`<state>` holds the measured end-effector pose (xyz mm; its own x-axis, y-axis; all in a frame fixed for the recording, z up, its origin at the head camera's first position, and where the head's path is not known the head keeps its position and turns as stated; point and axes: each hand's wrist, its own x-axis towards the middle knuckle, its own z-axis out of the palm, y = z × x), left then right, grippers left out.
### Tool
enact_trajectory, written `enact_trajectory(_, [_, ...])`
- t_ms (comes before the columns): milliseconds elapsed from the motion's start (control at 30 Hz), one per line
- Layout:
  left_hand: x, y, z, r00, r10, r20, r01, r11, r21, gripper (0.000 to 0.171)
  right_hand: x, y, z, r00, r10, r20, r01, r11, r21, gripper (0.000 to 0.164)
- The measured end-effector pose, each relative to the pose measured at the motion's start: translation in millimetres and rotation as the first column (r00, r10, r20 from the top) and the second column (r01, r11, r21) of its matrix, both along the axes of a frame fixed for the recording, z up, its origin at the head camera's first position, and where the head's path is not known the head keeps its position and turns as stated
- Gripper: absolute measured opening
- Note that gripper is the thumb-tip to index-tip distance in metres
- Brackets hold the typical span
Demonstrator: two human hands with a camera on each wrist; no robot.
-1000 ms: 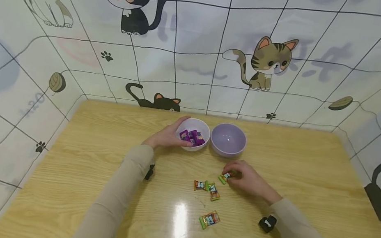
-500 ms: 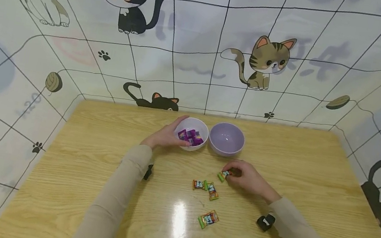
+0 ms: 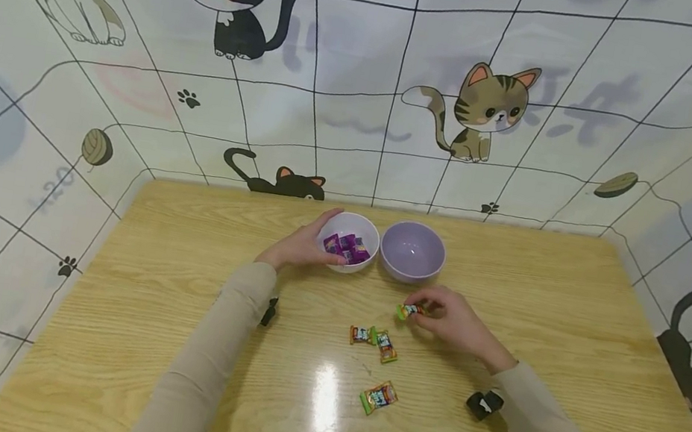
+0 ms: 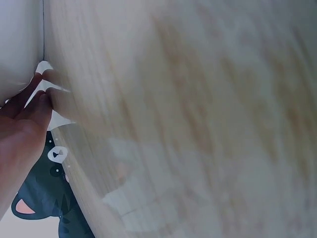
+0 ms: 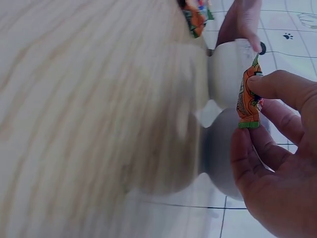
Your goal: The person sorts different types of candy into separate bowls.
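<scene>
My left hand (image 3: 300,248) holds the side of the white bowl (image 3: 352,222), thumb at the front and fingers toward the back. Several purple wrapped candies (image 3: 348,248) lie inside that bowl. Touching it or nearly so on the right is a lilac bowl (image 3: 413,245) with nothing seen in it. In front of the lilac bowl, my right hand (image 3: 458,326) pinches an orange-and-green wrapped candy (image 5: 249,94) between thumb and fingers, off the table. In the left wrist view, the left fingers (image 4: 32,111) rest against the white bowl's outer wall.
On the table (image 3: 193,237), two more orange-and-green candies lie together, one sideways (image 3: 361,335) and another slanted (image 3: 385,347). A third candy (image 3: 379,398) is nearer the front. A cat-printed cloth wall (image 3: 347,125) rises along the back and sides.
My right hand has lifted the orange-and-green candy slightly from the table and turned it, moving a little toward the lilac bowl. The left hand stays on the white bowl.
</scene>
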<state>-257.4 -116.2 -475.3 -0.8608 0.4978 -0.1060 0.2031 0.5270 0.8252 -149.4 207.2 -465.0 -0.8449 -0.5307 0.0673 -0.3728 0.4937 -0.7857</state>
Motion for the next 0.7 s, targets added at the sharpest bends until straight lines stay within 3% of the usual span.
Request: enact_trajectory(700, [-2.3, -2, -1.9, 1.000, -0.007, 0.005, 0.007, 1.000, -0.003, 0.105, -4.3, -4, 27.1, 0.983, -0.043, -0.177, 0.029, 0.996, -0.081, 0.021])
